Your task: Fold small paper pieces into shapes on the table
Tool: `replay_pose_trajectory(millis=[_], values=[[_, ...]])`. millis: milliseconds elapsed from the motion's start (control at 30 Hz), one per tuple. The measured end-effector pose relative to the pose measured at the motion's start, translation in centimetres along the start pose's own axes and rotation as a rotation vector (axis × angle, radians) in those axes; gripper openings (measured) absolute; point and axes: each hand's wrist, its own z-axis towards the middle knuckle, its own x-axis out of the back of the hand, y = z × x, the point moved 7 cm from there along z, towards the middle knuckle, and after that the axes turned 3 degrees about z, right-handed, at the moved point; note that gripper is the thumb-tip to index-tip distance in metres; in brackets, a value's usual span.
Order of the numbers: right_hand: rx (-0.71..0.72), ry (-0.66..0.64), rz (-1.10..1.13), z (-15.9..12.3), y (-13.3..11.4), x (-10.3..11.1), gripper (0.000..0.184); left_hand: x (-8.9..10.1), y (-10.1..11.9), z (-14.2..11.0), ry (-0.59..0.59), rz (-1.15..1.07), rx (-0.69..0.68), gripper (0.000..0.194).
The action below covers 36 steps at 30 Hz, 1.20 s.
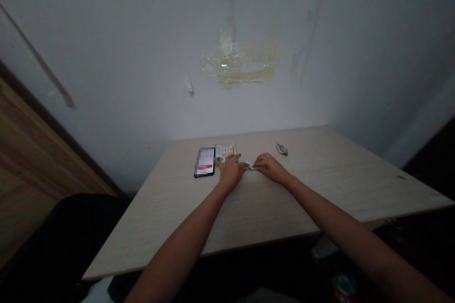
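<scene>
My left hand [230,171] rests with its fingers spread over the lower part of a printed paper [226,149], which has rows of small pictures and a green edge. Its thumb reaches right and touches a small green-and-white piece of paper [250,166] on the table. From the other side my right hand [270,167] pinches that small piece between thumb and fingers. Both hands partly cover it, so its full shape and any folds cannot be made out. Left of the printed paper lies a smartphone [205,163] with its screen lit.
A small folded piece of printed paper [282,149] lies behind and right of my right hand. The pale wooden table [170,218] meets a wall [149,57] with tape marks. A dark object, possibly a chair [78,227], stands to the left.
</scene>
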Motion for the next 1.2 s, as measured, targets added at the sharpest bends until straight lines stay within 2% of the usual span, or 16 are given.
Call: replay_pose_trajectory(millis=[300, 700, 1033, 1200], values=[[-0.070, 0.030, -0.072, 0.3, 0.0, 0.1, 0.015, 0.3, 0.2, -0.2, -0.005, -0.030, -0.002, 0.021], [-0.152, 0.060, -0.110, 0.4, 1.0, -0.4, 0.014, 1.1, 0.6, 0.1, 0.052, -0.057, -0.004, 0.014], [-0.146, 0.069, -0.047, -0.1, 1.4, 0.6, 0.020, 0.8, 0.2, 0.2, 0.058, -0.086, 0.030, 0.017], [-0.133, 0.059, -0.049, -0.1, 1.9, 0.2, 0.018, 0.8, 0.1, 0.2, 0.055, -0.098, 0.054, 0.018]])
